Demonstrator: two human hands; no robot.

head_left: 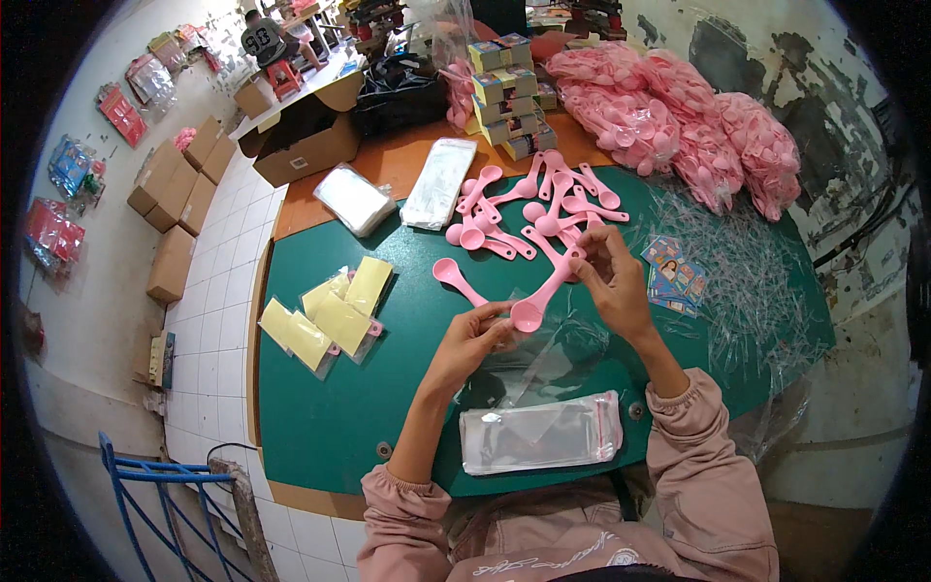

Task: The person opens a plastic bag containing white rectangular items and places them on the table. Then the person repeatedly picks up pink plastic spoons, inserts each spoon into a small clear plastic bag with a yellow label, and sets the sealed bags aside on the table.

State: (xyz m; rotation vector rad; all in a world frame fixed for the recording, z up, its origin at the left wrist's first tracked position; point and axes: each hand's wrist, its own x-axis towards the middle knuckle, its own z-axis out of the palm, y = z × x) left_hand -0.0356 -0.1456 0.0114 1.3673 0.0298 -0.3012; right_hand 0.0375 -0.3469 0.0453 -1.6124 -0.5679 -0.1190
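Over the middle of the green table (407,291) I hold a pink measuring spoon (529,313) with its bowl toward me. My left hand (470,341) pinches the spoon beside its bowl, and my right hand (616,281) grips the end of its handle. Another pink spoon (456,275) lies by itself just beyond my left hand. Farther off is a loose heap of pink spoons (475,231). A thin clear bag (543,359) seems to lie under my hands. Closer to me rests a stack of clear plastic bags (538,434).
Yellow-backed packets (335,315) lie to the left. Two stacks of bags (438,184) sit at the far side, near stacked small boxes (506,92). Bulging bags of pink spoons (669,116) stand far right. Clear plastic strips (747,291) and printed cards (673,274) cover the right side.
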